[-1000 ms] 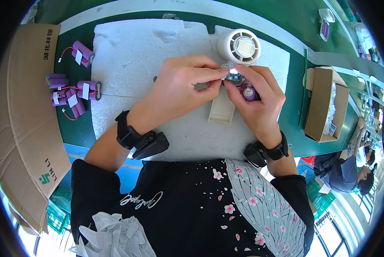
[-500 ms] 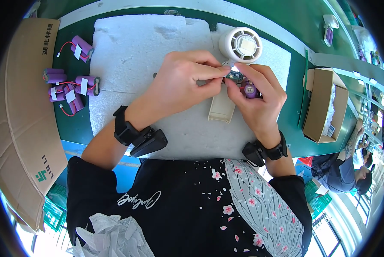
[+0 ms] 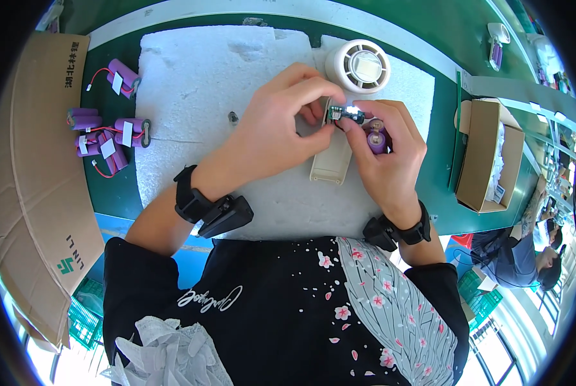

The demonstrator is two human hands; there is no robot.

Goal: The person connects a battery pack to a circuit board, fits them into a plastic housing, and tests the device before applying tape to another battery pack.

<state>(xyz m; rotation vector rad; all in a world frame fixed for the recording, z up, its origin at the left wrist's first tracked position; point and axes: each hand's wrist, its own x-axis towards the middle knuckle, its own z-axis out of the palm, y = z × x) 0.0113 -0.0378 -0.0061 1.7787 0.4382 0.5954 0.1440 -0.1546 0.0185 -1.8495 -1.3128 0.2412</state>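
A small green circuit board (image 3: 346,114) with a shiny, brightly lit part is held above the open cream handle casing (image 3: 330,162) of a handheld fan. My left hand (image 3: 288,119) has thumb and forefinger curled around the board's left end; its other fingers are tucked behind. My right hand (image 3: 394,138) pinches the right end between thumb and forefinger. A purple battery pack (image 3: 377,140) sits against that palm, partly hidden by the fingers. The fan's round white head (image 3: 360,67) lies just beyond my hands, with spoked vents and a pale square at its centre.
White foam sheet (image 3: 236,199) covers the green worktable. Several purple battery packs (image 3: 111,138) with red wires lie left of it, beside a large cardboard sheet (image 3: 37,167). At right stands an open carton (image 3: 484,154); another fan (image 3: 496,45) lies farther back. A person (image 3: 519,260) sits beyond.
The circuit board has turned, showing more of its components and lit part. My left fingers have spread from a tight pinch and shifted slightly left. The battery pack shows more end-on.
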